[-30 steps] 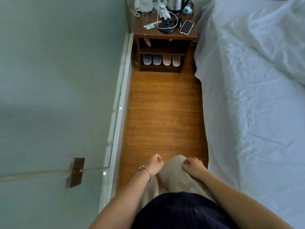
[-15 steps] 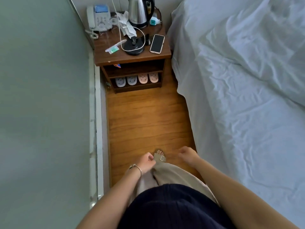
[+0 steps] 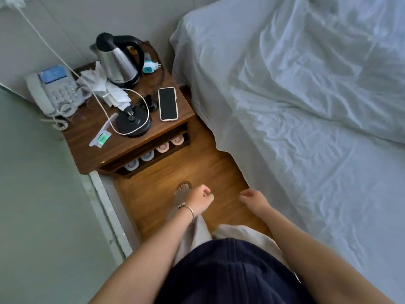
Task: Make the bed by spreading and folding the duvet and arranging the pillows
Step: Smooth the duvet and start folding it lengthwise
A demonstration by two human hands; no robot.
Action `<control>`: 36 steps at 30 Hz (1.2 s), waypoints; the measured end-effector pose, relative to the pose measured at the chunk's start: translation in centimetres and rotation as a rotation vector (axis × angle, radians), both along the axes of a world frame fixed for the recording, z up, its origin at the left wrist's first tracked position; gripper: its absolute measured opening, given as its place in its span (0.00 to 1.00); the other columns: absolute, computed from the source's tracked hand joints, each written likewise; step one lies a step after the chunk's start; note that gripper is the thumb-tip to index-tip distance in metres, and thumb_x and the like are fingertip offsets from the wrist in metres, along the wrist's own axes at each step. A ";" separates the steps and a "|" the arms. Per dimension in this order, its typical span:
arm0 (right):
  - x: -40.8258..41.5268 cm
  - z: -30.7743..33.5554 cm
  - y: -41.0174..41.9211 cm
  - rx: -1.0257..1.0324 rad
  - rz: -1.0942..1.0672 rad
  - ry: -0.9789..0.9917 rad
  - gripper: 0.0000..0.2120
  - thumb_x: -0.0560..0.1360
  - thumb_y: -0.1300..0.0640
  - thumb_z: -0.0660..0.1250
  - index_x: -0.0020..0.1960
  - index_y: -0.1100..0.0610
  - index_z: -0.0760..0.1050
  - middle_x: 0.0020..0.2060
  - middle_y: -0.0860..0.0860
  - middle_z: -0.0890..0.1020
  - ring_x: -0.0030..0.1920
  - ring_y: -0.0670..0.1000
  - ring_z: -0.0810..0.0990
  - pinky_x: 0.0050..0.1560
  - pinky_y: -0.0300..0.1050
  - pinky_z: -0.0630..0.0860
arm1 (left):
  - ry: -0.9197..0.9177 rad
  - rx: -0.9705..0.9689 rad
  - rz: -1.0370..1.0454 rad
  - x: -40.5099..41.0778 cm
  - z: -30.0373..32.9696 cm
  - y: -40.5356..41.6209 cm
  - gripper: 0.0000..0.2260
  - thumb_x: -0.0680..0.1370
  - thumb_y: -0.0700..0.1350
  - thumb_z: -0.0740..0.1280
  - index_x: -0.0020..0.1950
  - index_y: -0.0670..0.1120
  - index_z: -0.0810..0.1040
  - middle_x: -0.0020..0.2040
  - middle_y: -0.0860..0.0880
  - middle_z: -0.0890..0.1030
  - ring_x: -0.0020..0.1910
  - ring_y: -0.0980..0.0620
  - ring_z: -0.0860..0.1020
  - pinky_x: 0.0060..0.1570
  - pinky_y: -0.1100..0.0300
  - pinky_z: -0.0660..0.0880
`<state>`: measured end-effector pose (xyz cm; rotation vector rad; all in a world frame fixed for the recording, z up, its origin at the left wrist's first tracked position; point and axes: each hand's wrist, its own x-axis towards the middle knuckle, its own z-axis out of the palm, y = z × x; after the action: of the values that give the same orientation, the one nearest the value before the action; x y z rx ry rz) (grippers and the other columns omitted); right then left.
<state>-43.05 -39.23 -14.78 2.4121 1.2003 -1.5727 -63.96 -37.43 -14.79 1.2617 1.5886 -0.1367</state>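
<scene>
The person stands in the narrow strip of wooden floor between a grey-green wall and the bed, both arms hanging forward. The left hand, with a thin bracelet at the wrist, has its fingers curled in loosely and holds nothing. The right hand is relaxed too, fingers lightly bent, empty and just beside the bed's edge without touching it.

The duvet lies rumpled in white folds across the upper part of the bed, its lower edge running slantwise — below it the creased white sheet is bare. No pillow can be made out.

Ahead stands a dark wooden nightstand; on its tabletop are a steel kettle, its black base with a white cable looped over it, a phone face up, a desk telephone and crumpled papers. Slippers sit in a row on the shelf beneath.
</scene>
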 end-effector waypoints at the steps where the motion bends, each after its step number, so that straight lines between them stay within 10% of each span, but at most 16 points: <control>1: -0.5 0.3 1.2 0.007 -0.072 0.008 0.14 0.79 0.54 0.64 0.63 0.56 0.75 0.58 0.52 0.77 0.54 0.49 0.75 0.54 0.41 0.72 | -0.002 0.003 -0.039 -0.3 0.1 2.2 0.09 0.70 0.59 0.62 0.46 0.57 0.74 0.42 0.59 0.78 0.47 0.52 0.79 0.55 0.55 0.76; 6: -2.0 2.5 7.5 0.066 -0.365 0.066 0.15 0.77 0.57 0.67 0.63 0.59 0.76 0.56 0.53 0.79 0.54 0.51 0.78 0.57 0.44 0.72 | -0.081 0.061 -0.204 1.3 2.0 12.8 0.08 0.76 0.49 0.65 0.54 0.50 0.76 0.46 0.53 0.78 0.49 0.50 0.78 0.51 0.60 0.73; 11: -0.3 3.7 13.5 0.088 -0.566 0.062 0.12 0.77 0.59 0.67 0.60 0.61 0.77 0.53 0.54 0.81 0.42 0.47 0.78 0.38 0.34 0.75 | -0.099 0.092 -0.314 6.0 3.7 21.9 0.12 0.78 0.50 0.64 0.60 0.49 0.75 0.50 0.53 0.78 0.51 0.51 0.77 0.53 0.58 0.74; 23: 12.4 2.4 31.6 0.231 -0.791 0.101 0.28 0.78 0.52 0.65 0.75 0.47 0.59 0.68 0.57 0.69 0.52 0.51 0.72 0.49 0.44 0.68 | -0.157 0.276 -0.293 19.9 2.0 41.9 0.25 0.76 0.48 0.68 0.72 0.49 0.67 0.66 0.44 0.68 0.65 0.45 0.69 0.65 0.57 0.65; 28: 15.7 1.5 37.0 0.151 -0.860 0.046 0.45 0.75 0.48 0.70 0.76 0.34 0.41 0.70 0.62 0.63 0.47 0.51 0.67 0.49 0.45 0.68 | 0.011 0.344 -0.679 23.4 0.2 47.9 0.38 0.70 0.58 0.73 0.74 0.63 0.57 0.75 0.52 0.54 0.74 0.44 0.50 0.69 0.46 0.62; 32: 17.2 -0.1 40.8 0.138 -1.068 0.022 0.51 0.70 0.46 0.75 0.75 0.32 0.38 0.68 0.66 0.61 0.62 0.59 0.67 0.54 0.48 0.68 | 0.125 0.257 -1.016 26.8 -3.0 49.7 0.42 0.69 0.62 0.71 0.73 0.70 0.47 0.76 0.60 0.43 0.75 0.40 0.36 0.67 0.29 0.49; 36: 17.8 -1.3 42.6 0.173 -1.177 -0.137 0.53 0.70 0.54 0.75 0.74 0.31 0.38 0.61 0.63 0.66 0.50 0.54 0.70 0.55 0.47 0.72 | 0.236 0.492 -1.113 27.8 -5.4 51.8 0.35 0.75 0.47 0.67 0.73 0.68 0.52 0.75 0.58 0.56 0.74 0.41 0.48 0.62 0.30 0.53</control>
<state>-25.28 3.38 -16.05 3.5072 -0.2781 -1.3512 -36.12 14.41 -20.18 2.4858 0.9402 -0.6311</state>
